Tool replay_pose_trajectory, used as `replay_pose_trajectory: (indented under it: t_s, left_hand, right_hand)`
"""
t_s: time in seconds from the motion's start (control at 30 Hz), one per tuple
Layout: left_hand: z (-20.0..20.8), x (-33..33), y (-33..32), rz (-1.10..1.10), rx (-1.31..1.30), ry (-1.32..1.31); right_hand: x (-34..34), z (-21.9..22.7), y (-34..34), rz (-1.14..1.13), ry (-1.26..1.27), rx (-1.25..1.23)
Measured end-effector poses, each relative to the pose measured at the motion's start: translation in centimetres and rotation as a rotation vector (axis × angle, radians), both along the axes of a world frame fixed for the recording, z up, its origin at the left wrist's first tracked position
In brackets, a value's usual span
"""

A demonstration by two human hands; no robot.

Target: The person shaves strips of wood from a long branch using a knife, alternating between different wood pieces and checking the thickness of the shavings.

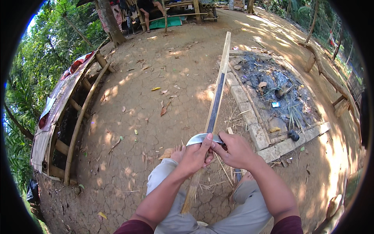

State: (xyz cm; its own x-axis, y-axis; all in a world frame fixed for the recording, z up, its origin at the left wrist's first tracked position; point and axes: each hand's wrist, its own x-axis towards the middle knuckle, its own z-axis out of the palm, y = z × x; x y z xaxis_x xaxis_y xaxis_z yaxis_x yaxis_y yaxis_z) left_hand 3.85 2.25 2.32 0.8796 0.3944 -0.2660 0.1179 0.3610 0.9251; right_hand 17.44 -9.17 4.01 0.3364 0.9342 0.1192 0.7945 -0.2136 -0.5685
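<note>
A long strip of split bamboo, pale with a dark band along its middle, slants from between my legs up and away from me. My left hand is closed around its lower part, thumb lying along a curved metal knife. The blade crosses the strip just beyond my fingers. My right hand is closed on the knife's handle end, mostly hidden by the fingers, and its thumb meets my left fingers. Below my hands, the strip's frayed near end hangs over my grey trousers.
Thin shavings litter the cracked earth by my bare feet. At the right, a stone-edged fire pit holds ash and a charred tin. A low bamboo bench stands left. Another person's legs show under a far shelter.
</note>
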Motion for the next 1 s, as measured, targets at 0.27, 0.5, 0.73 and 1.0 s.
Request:
replay_pose_trajectory:
  t_s: [0.27, 0.5, 0.73, 1.0]
  left_hand:
    - [0.8, -0.2, 0.6, -0.085, -0.003, -0.043]
    - [1.4, -0.1, 0.0, -0.04, -0.129, -0.041]
    - [1.0, -0.2, 1.1, -0.122, -0.207, -0.114]
    - [2.2, 1.0, -1.2, 0.046, -0.194, -0.12]
  right_hand:
    - [1.2, 0.3, 0.0, -0.126, -0.039, 0.051]
    - [1.9, 0.2, 0.0, -0.206, -0.065, 0.094]
    - [2.5, 0.5, -0.7, -0.21, 0.01, 0.095]
    - [2.0, -0.1, -0.6, -0.164, 0.023, 0.143]
